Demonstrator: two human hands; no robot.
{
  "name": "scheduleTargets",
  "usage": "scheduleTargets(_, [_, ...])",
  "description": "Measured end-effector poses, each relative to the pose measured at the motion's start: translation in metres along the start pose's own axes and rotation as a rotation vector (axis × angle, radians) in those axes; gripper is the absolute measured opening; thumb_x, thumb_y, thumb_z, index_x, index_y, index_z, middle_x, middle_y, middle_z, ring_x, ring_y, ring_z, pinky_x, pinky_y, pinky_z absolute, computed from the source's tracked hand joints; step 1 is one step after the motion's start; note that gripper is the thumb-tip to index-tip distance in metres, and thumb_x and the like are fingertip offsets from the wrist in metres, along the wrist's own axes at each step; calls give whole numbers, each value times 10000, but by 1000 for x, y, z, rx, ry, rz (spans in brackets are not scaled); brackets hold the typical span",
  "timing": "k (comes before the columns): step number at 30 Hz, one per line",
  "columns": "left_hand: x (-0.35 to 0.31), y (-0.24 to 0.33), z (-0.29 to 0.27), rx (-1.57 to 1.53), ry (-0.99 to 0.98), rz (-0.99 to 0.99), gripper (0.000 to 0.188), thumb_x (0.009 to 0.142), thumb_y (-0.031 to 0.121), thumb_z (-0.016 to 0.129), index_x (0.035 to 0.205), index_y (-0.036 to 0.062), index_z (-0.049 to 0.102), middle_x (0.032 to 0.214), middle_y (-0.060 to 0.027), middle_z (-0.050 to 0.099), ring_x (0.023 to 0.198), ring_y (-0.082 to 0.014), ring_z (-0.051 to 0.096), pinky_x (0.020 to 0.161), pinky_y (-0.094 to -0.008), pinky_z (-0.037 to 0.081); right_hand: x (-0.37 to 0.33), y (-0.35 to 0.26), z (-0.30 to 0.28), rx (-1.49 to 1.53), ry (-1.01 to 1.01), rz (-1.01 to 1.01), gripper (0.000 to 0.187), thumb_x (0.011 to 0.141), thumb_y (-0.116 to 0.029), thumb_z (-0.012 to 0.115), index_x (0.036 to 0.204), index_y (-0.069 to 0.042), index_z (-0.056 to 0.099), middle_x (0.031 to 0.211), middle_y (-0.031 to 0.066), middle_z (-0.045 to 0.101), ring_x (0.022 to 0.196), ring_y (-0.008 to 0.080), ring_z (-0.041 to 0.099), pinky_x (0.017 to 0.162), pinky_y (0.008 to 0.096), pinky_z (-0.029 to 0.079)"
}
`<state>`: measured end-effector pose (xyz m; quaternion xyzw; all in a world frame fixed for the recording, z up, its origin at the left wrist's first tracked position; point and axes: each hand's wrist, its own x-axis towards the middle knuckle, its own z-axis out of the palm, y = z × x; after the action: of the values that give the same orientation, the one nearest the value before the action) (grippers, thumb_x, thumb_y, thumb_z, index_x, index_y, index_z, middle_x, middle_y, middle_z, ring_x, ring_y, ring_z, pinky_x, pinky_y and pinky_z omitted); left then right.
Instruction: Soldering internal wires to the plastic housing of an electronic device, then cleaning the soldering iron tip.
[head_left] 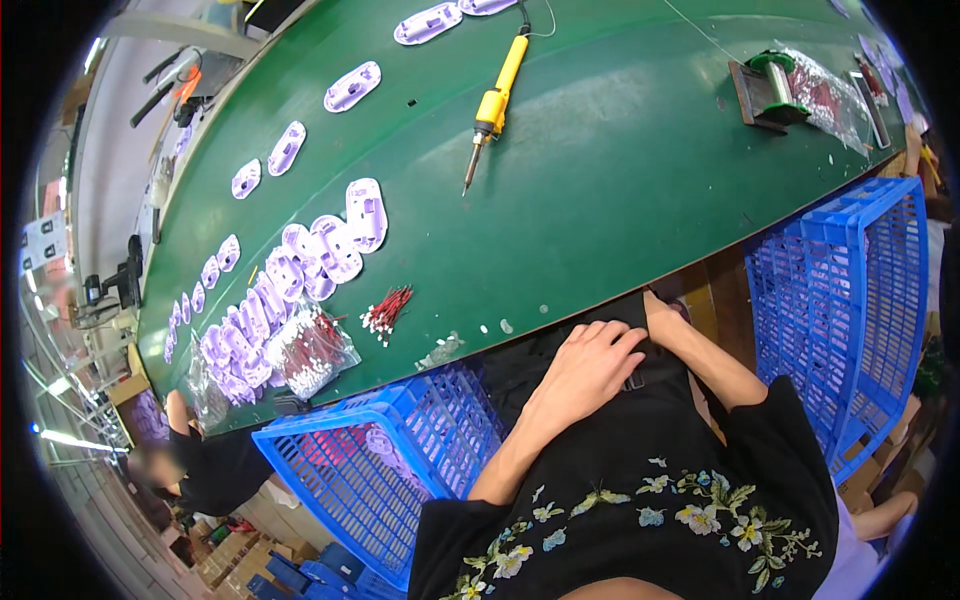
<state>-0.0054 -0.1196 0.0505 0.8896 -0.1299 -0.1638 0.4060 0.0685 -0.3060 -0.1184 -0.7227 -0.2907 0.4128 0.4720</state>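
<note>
My left hand (596,358) lies over my lap at the table's front edge, on dark cloth, its fingers extended and slightly bent, holding nothing that shows. My right hand (661,316) is beside it, just under the table edge. Its fingers are hidden, so I cannot see whether they hold anything. On the green table (560,240) ahead lies a yellow soldering iron (496,105), its tip pointing toward me. To the left are a heap of light-purple plastic shells (285,270), a small bunch of red wires with white ends (388,312) and a clear bag of such wires (312,352).
Blue plastic crates stand left (385,450) and right (840,290) of my lap, against the table edge. A solder wire spool on a stand (772,92) sits at the right, beside another bag of wires (828,100). Single shells (352,87) line the far side. Another person (205,465) is at the left.
</note>
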Motion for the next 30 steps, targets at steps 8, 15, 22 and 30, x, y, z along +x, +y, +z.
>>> scheduleTargets(8, [-70, -63, 26, 212, 403, -447, 392, 1004, 268, 616, 1298, 10, 633, 1324, -268, 605, 1237, -459, 549, 1065, -554, 400, -2, 7, 28, -191, 108, -175, 441, 851, -261, 678, 1220, -24, 636, 1286, 253, 606, 1138, 394, 615, 942, 444, 492])
scheduleTargets(15, [-51, -70, 27, -17, 370, -405, 379, 1030, 259, 556, 1286, -13, 620, 1256, -296, 630, 1168, -490, 583, 1059, -521, 408, 27, -11, 25, -275, 148, -234, 464, 867, -261, 667, 1268, -30, 628, 1328, 242, 598, 1163, 384, 611, 966, 438, 488])
scheduleTargets(22, [-36, -65, 34, 31, 230, -360, 405, 1052, 290, 516, 1304, -19, 591, 1183, -327, 649, 1133, -500, 600, 988, -519, 468, 24, -9, 0, -339, 150, -253, 470, 878, -261, 657, 1289, -35, 619, 1347, 232, 591, 1182, 376, 604, 983, 432, 481])
scheduleTargets(30, [-53, -66, 28, -85, 328, -487, 385, 1041, 288, 543, 1254, -20, 634, 1188, -316, 654, 1103, -495, 619, 963, -539, 489, 33, -23, 0, -425, 214, -226, 477, 891, -261, 645, 1313, -41, 609, 1369, 220, 583, 1202, 367, 596, 1002, 427, 473])
